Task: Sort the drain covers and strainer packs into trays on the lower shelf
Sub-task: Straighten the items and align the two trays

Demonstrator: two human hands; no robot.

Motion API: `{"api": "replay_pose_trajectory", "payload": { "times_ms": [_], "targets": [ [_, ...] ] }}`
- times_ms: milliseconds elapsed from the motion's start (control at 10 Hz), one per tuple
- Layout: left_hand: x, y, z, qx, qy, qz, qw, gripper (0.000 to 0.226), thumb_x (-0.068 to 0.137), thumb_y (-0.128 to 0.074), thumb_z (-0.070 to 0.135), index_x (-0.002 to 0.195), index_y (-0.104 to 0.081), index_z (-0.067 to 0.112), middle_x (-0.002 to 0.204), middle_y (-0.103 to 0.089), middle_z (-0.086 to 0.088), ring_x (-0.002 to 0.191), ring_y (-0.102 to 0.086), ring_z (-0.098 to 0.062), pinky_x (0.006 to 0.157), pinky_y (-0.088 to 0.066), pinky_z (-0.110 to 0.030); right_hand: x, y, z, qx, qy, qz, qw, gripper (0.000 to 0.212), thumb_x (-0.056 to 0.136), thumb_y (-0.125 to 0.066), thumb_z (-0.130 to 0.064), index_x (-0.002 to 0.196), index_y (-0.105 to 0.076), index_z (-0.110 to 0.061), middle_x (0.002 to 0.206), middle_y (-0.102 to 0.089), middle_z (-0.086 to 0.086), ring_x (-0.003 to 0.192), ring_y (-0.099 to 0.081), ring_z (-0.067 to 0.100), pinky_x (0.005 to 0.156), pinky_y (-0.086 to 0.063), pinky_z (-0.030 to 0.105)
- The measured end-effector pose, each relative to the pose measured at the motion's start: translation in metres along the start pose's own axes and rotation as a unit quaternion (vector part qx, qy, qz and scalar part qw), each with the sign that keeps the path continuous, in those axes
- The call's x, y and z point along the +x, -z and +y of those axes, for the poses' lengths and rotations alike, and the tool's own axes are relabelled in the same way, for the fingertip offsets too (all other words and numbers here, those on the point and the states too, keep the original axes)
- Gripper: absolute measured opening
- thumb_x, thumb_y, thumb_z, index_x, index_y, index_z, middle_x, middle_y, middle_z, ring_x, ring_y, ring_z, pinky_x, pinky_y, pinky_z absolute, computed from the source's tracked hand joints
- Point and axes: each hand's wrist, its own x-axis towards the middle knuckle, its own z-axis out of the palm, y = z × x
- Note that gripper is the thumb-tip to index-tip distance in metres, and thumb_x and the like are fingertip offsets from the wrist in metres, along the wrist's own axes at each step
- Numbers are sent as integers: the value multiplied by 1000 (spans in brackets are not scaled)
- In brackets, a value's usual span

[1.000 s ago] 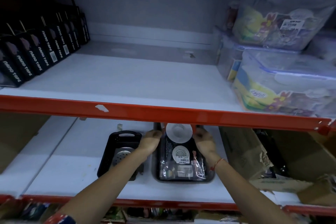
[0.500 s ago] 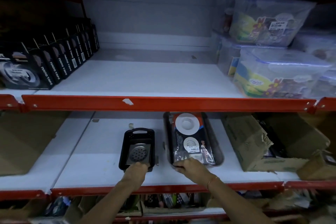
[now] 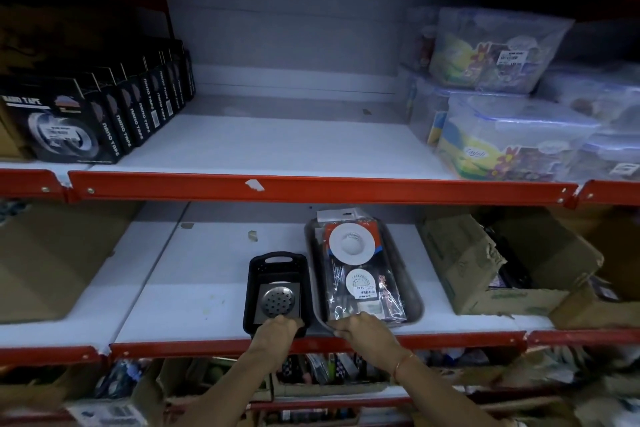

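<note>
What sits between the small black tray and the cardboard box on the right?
The grey tray holding strainer packs, seen in the head view.

On the white lower shelf (image 3: 194,302), the left hand (image 3: 278,326) gripped the near rim of a small black plastic tray (image 3: 254,291) holding a perforated steel drain cover (image 3: 278,298). The right hand (image 3: 360,328) gripped the adjacent grey tray (image 3: 412,291) of bagged white strainer packs (image 3: 360,267).

Readable print on the shelves

Black boxes (image 3: 65,118) left of the strainer pack (image 3: 360,267), one shelf up, read "NANO TAPE"; the pack's white sticker (image 3: 362,286) shows "15.00". Other labels are too blurred.
</note>
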Motion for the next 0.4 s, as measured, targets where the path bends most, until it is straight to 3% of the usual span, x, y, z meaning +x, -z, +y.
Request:
{"api": "replay_pose_trajectory", "payload": {
  "times_ms": [200, 400],
  "targets": [
    [-8, 5, 1, -8, -3, 0, 1000, 70, 84, -49, -15, 143, -40, 23, 127, -60, -15, 118, -58, -29, 98, -51, -37, -6, 1, -11, -8, -6, 12, 1000, 37, 101, -41, -23, 136, -54, -21, 108, -72, 12, 79, -66, 21, 84, -54, 22],
    [-29, 38, -4, -12, -33, 87, 996, 28, 95, -42, 8, 118, -58, 13, 116, -66, -11, 104, -62, -26, 85, -52, -35, -15, 35, -30, 10, 3, 79, 997, 38, 99, -41, -29, 134, -54, -24, 122, -67, 10, 102, -66, 24, 90, -53, 32]
  ]
}}
